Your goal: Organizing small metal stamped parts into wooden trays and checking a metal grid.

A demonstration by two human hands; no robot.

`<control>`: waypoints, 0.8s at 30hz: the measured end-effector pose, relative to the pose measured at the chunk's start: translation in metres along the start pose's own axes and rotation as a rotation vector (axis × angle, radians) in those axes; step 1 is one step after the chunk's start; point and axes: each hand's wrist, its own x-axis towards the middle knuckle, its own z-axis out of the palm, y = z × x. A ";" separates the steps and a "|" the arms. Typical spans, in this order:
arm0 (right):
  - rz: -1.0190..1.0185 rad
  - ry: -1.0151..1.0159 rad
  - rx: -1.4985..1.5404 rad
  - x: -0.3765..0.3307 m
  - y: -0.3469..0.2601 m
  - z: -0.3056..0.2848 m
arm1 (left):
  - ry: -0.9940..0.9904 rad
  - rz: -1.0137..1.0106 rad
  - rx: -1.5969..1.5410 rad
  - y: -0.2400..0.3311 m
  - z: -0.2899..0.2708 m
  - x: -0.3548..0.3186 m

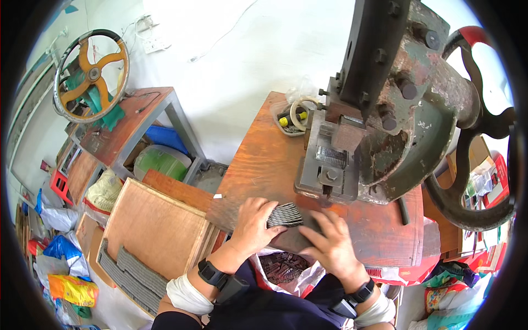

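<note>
My left hand [254,223] is closed round one end of a small stack of thin grey ridged strips [285,215], over the near edge of the wooden bench. To the right of the stack, my right hand [333,241] has its fingers apart and slightly smeared by motion, with nothing seen in them. Below both hands, against my lap, a white and red bag [312,281] stands open with many small dark metal pieces [282,265] inside. Beyond the hands stands a heavy hand press [434,126] with a steel die block [330,159] at its base.
The press's large handwheel [465,165] reaches out to the right. A clear tub [286,125] with yellow-black items sits behind the die. On the left, a wooden board [159,220] carries rows of grey ridged strips [135,278]. A metal rod [403,212] lies at the bench's right.
</note>
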 end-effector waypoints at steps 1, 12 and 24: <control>0.032 0.077 -0.011 -0.017 0.012 -0.001 | -0.021 0.017 0.143 0.012 -0.003 0.007; 0.211 0.248 0.080 -0.040 0.026 0.002 | -0.083 -0.743 -1.350 0.028 -0.012 -0.006; 0.172 0.267 0.000 -0.034 0.021 0.006 | -0.485 -0.958 -1.831 0.017 0.010 -0.089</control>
